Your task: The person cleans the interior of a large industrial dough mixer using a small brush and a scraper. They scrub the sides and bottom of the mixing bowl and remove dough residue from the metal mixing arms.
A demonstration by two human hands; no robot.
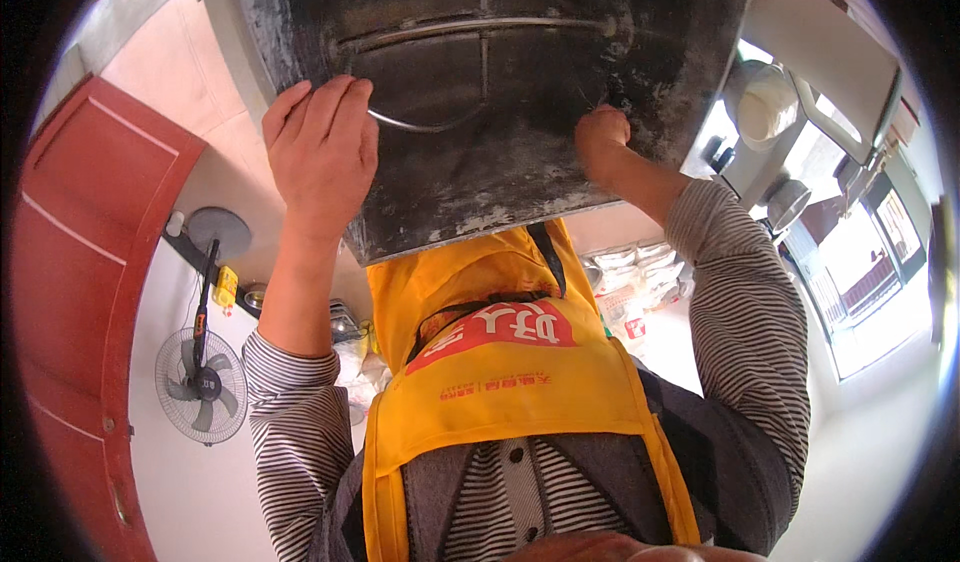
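A dark, stained metal panel (520,172) with pale scuffs and a worn lower edge fills the upper middle of the head view. Across it runs a long, slightly bowed metal bar (480,25). Below that, a thin curved metal rod (425,128) loops toward my left hand (325,152). My left fingers are curled at the panel's left side, where the rod passes behind them. My right hand (604,142) is closed in a fist against the panel's right part; whatever its fingers hold is hidden.
A standing fan (203,387) is at the left, near a red door (75,302). Pale plastic bags (640,277) lie behind my yellow apron (500,402). At the right are a whitish bucket (765,105), a metal pot (787,202) and a bright doorway (865,272).
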